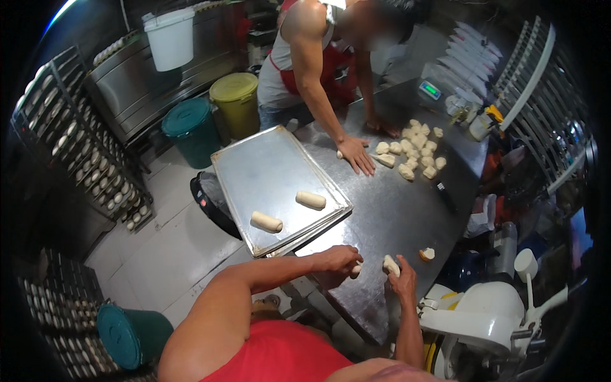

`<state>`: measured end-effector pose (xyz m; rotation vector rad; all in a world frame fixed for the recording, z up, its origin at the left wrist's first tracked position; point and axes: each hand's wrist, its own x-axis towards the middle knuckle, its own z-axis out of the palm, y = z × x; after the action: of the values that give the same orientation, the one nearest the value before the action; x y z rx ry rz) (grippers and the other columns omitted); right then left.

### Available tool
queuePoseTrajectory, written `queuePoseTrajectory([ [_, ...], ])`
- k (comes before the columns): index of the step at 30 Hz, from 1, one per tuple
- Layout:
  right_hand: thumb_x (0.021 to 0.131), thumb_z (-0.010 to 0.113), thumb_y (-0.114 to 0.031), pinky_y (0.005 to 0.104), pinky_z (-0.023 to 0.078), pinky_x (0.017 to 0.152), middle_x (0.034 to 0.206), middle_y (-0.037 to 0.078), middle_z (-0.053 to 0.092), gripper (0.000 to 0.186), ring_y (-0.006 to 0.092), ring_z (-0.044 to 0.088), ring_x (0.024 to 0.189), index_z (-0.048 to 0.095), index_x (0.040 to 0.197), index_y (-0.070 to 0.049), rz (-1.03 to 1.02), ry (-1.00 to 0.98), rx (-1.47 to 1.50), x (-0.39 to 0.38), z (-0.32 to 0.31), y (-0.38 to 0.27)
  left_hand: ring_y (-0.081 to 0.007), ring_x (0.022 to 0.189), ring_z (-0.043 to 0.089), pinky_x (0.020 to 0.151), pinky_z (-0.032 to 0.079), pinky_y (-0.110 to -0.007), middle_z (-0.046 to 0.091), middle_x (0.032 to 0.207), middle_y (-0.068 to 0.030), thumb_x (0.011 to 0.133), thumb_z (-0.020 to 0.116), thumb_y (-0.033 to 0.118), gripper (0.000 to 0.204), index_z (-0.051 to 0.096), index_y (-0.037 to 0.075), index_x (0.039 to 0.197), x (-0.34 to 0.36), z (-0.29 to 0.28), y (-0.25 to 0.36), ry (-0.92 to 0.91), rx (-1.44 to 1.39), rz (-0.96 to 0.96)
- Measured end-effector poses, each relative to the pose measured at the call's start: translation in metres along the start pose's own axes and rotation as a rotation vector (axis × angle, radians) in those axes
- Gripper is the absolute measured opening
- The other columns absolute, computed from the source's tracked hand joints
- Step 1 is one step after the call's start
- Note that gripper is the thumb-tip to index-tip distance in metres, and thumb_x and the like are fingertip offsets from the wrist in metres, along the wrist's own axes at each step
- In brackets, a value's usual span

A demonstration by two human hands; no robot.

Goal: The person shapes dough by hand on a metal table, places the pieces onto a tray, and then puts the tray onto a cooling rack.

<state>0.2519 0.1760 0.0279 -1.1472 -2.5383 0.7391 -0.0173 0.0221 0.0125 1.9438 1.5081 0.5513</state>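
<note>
1. Risk, right side: the dough piece at the right hand looks soft and uneven; a hard squeeze could, I judge, thin or tear it.
2. Risk, left side: the tray stack sits just beyond the left hand and its forearm. A careless elbow could jog the top tray and set its two dough rolls, the nearer roll and the farther roll, rolling (both round-sided, nothing seen to stop them).
3. Risk, outward of the right hand: a pale lump with an orange-brown edge lies near it on the table; a wide sweep might catch it. Can't tell what it is.
4. Risk, farther off: a co-worker's hand is spread flat on the same table, well beyond both hands, near the dough pile. Crossed reaches could clash.
5. Right hand: partly closed, thumb and fingers about the dough piece, which sticks out on the side toward the left hand.
6. Left hand: fingers curled down, seemingly closed on a small dough bit showing at the fingertips; firmness of grip can't be told. The hands are apart, a gap of table between.
</note>
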Motion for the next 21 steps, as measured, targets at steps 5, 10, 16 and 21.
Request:
queuePoseTrajectory([
  [5, 0.079, 0.083, -0.026, 0.0501, 0.049, 0.097, 0.119, 0.023, 0.067, 0.065, 0.0408, 0.063, 0.111, 0.061, 0.135, -0.002, 0.202, 0.227, -0.003, -0.056, 0.012, 0.009, -0.0403, 0.106, 0.064, 0.091, 0.051, -0.049, 0.066, 0.109, -0.0212, 0.084, 0.078, 0.032, 0.047, 0.068, 0.003, 0.12, 0.004, 0.0, 0.0, 0.317, -0.078, -0.257],
  [10, 0.082, 0.08, -0.036, 0.0509, 0.041, 0.101, 0.114, 0.019, 0.063, 0.061, 0.0391, 0.057, 0.113, 0.061, 0.129, -0.001, 0.085, 0.427, -0.277, -0.022, -0.021, -0.032, -0.0338, 0.119, 0.056, 0.098, 0.047, -0.049, 0.056, 0.13, -0.0178, 0.09, 0.072, 0.047, 0.063, 0.056, 0.007, 0.137, 0.035, -0.03, 0.014, 0.461, 0.244, -0.063],
  [16, 0.088, 0.072, -0.04, 0.0494, 0.038, 0.099, 0.114, 0.017, 0.064, 0.049, 0.0354, 0.056, 0.11, 0.063, 0.121, -0.005, -0.103, 0.317, -0.346, 0.015, 0.043, -0.002, -0.0343, 0.119, 0.054, 0.106, 0.032, -0.061, 0.055, 0.128, -0.0178, 0.096, 0.061, 0.043, 0.052, 0.053, 0.01, 0.135, 0.07, 0.003, -0.001, 0.156, 0.359, 0.104],
  [21, 0.09, 0.069, -0.047, 0.0499, 0.037, 0.102, 0.118, 0.017, 0.063, 0.055, 0.0357, 0.054, 0.113, 0.062, 0.124, -0.004, -0.088, 0.161, -0.301, 0.029, 0.033, -0.006, -0.0311, 0.122, 0.05, 0.106, 0.033, -0.056, 0.054, 0.127, -0.0163, 0.092, 0.061, 0.053, 0.059, 0.057, 0.008, 0.13, 0.085, 0.004, -0.007, 0.221, 0.418, 0.057],
])
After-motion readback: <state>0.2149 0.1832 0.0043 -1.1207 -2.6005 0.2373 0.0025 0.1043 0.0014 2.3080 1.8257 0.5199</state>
